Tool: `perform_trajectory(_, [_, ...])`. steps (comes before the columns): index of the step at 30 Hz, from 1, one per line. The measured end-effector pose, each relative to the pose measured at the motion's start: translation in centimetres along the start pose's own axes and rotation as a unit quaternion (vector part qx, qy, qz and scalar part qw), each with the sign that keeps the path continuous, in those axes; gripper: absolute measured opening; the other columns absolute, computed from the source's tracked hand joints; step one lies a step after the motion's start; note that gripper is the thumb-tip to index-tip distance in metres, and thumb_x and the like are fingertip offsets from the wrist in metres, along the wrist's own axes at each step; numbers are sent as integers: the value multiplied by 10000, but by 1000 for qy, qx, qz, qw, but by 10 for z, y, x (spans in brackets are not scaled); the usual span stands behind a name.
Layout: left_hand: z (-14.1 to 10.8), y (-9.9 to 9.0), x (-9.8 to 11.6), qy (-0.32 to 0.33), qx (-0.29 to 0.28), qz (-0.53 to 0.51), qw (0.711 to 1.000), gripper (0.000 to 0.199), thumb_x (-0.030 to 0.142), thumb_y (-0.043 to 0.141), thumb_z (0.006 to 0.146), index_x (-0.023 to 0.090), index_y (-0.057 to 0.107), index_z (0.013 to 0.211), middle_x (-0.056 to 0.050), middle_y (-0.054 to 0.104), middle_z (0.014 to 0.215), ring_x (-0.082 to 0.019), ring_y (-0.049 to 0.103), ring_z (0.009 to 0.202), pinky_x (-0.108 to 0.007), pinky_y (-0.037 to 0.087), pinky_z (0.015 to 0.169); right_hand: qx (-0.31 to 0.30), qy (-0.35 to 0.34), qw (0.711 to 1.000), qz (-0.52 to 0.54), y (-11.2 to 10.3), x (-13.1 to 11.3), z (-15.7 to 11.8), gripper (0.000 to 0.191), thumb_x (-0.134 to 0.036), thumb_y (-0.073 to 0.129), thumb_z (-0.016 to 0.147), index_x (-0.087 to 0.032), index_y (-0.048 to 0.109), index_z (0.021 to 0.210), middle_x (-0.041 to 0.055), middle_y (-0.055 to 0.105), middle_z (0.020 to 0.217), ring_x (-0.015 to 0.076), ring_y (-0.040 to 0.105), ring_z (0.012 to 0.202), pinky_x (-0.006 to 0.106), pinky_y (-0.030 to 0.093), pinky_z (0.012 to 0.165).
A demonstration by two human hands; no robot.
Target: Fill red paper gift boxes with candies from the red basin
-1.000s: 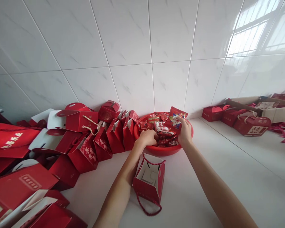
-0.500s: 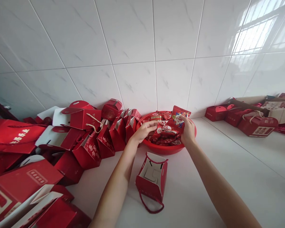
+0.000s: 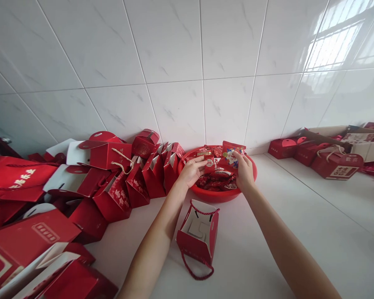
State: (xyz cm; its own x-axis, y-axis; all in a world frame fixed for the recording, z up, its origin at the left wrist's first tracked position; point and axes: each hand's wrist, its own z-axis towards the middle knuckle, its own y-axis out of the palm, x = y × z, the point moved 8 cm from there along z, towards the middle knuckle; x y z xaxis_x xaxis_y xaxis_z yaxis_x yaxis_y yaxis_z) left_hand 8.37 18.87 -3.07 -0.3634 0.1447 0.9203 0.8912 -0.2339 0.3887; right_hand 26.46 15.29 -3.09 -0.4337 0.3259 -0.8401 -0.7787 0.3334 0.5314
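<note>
Head view: two hands, apart from each other, over one red basin [image 3: 220, 197] on the white tabletop [image 3: 262, 249]
Left hand [image 3: 190, 172]: thumb and fingers pinched on one small red packet [image 3: 209, 164], above the basin
Right hand [image 3: 245, 171]: clamped on one larger printed packet [image 3: 231, 148], at the basin's right part
Heaped packets [image 3: 216, 181]: several in the basin, overlapping too much to count
Open box [image 3: 193, 246]: one, just in front of the basin, with two dark red rope handles
Boxes at left [image 3: 114, 203]: many, crowded together, full count unclear; one carries a beige rope handle [image 3: 123, 158]
Boxes at right [image 3: 305, 155]: three red ones, beside one cardboard carton [image 3: 370, 151]
</note>
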Motion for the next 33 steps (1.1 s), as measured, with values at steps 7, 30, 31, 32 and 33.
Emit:
perform_trajectory(7, [-8, 13, 15, 111, -6, 75, 991, 324, 193, 763, 721, 172, 730, 1043, -50, 754, 961, -187, 699, 920, -353, 529, 912, -81, -16, 996, -42, 17, -6, -9, 267, -482, 772, 701, -251, 708, 819, 0, 742, 853, 214, 691, 838, 305, 562, 718])
perform_trajectory(30, [-16, 30, -12, 88, -181, 543, 815, 374, 262, 815, 618, 181, 773, 981, -61, 768, 950, -243, 693, 913, -301, 521, 785, -27, -58, 998, 17, 2, -5, 2, 316, -399, 837, 657, -233, 677, 872, 10, 746, 860, 228, 705, 800, 371, 586, 738])
perform_trajectory(31, [-16, 29, -12, 94, -170, 563, 804, 362, 245, 795, 637, 193, 777, 994, -59, 770, 969, -248, 693, 931, -298, 516, 782, -29, -61, 998, 15, 3, -6, 1, 312, -400, 836, 657, -235, 676, 868, 9, 745, 856, 230, 704, 795, 372, 587, 734])
perform_trajectory(32, [-16, 29, -10, 107, -155, 573, 798, 323, 237, 765, 671, 202, 782, 992, -57, 772, 974, -250, 693, 937, -296, 511, 781, -33, -66, 997, 12, 4, -7, 1, 308, -400, 834, 657, -238, 676, 866, 7, 743, 854, 230, 704, 792, 374, 587, 733])
perform_trajectory(33, [-15, 29, -8, 122, -142, 577, 795, 271, 238, 732, 711, 205, 788, 975, -55, 776, 956, -248, 694, 924, -296, 505, 775, -37, -70, 997, 10, 4, -7, 0, 305, -400, 833, 659, -240, 678, 867, 6, 742, 854, 230, 703, 794, 374, 587, 736])
